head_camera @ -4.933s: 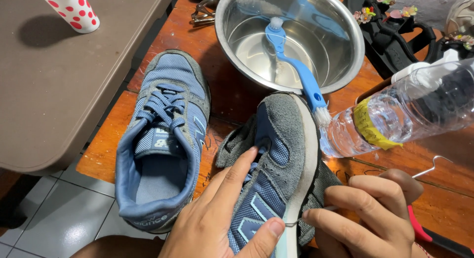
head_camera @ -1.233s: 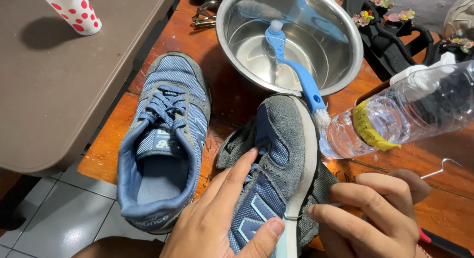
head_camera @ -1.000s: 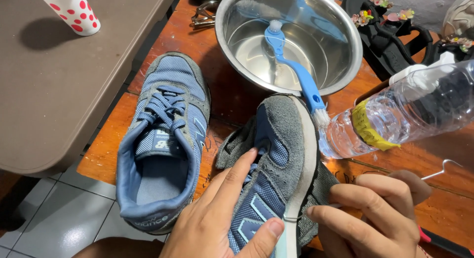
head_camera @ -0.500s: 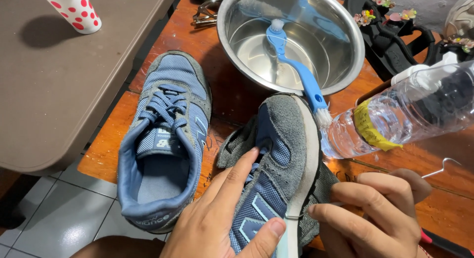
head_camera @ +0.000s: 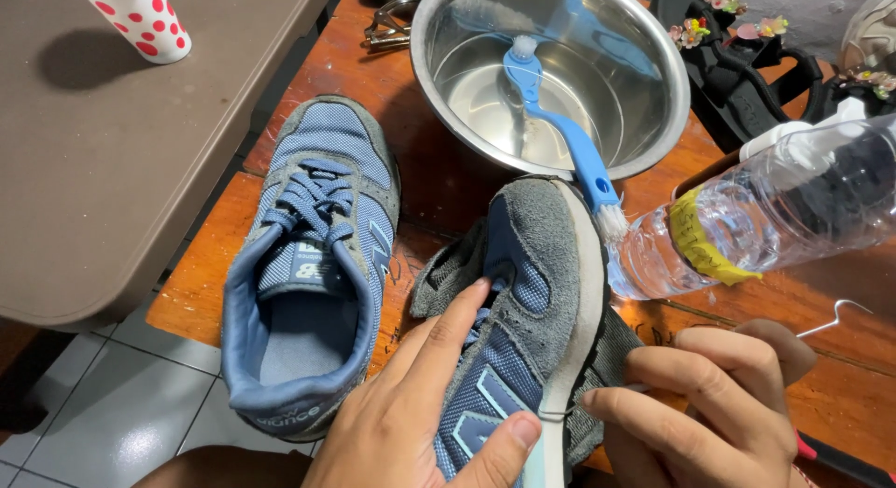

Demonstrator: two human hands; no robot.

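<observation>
My left hand (head_camera: 425, 423) lies over a blue and grey sneaker (head_camera: 527, 301) tipped on its side, thumb on its white sole edge. A grey cloth (head_camera: 611, 357) lies under that shoe. My right hand (head_camera: 709, 413) is curled shut beside the sole, fingertips against its edge. A red handle end (head_camera: 805, 447) pokes out below the wrist; the rest of the tool is hidden. The matching sneaker (head_camera: 308, 264) stands upright on the left, laces tied.
A steel bowl (head_camera: 653, 124) holds water and a blue brush (head_camera: 560, 124), its bristles hanging over the rim. A clear plastic bottle (head_camera: 765, 217) lies at right. Black sandals (head_camera: 737, 68) sit behind. A brown table (head_camera: 112, 171) bears a dotted cup (head_camera: 140, 21).
My right hand has crept slightly left toward the sole edge, with small finger shifts. My left hand and the shoes have stayed in place.
</observation>
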